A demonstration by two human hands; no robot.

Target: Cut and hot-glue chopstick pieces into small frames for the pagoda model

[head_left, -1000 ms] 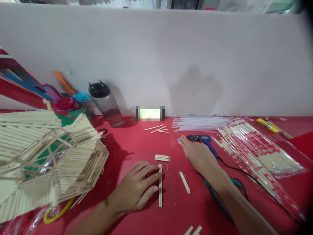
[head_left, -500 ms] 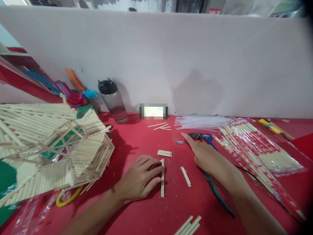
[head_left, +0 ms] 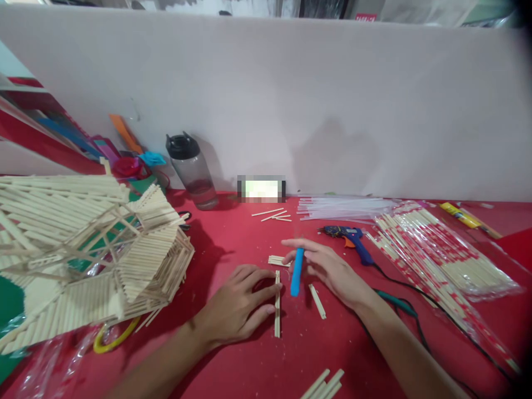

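My left hand [head_left: 245, 303] rests on the red table, fingers curled and fingertips against a short upright-lying bundle of pale wooden sticks [head_left: 277, 318]. My right hand [head_left: 326, 269] hovers just right of it, holding a slim blue stick-shaped tool [head_left: 296, 274] between the fingers; its exact kind does not show. The index finger points out to the left. Below the right hand lies another short stick piece [head_left: 317, 302]. Another small bundle of sticks [head_left: 277, 260] lies behind, partly covered by the right fingers.
A glue gun [head_left: 349, 238] lies behind my right hand; green-handled pliers [head_left: 397, 302] sit partly under my right arm. A large stick-built model [head_left: 153, 249] fills the left. Bagged chopsticks [head_left: 453, 249], clear glue sticks [head_left: 341, 208], a water bottle [head_left: 193, 172] and loose sticks [head_left: 326, 385] lie around.
My right hand has drawn back from beside the glue gun toward the left hand, and a blue stick-shaped tool now shows in it. My left hand stays on the sticks.
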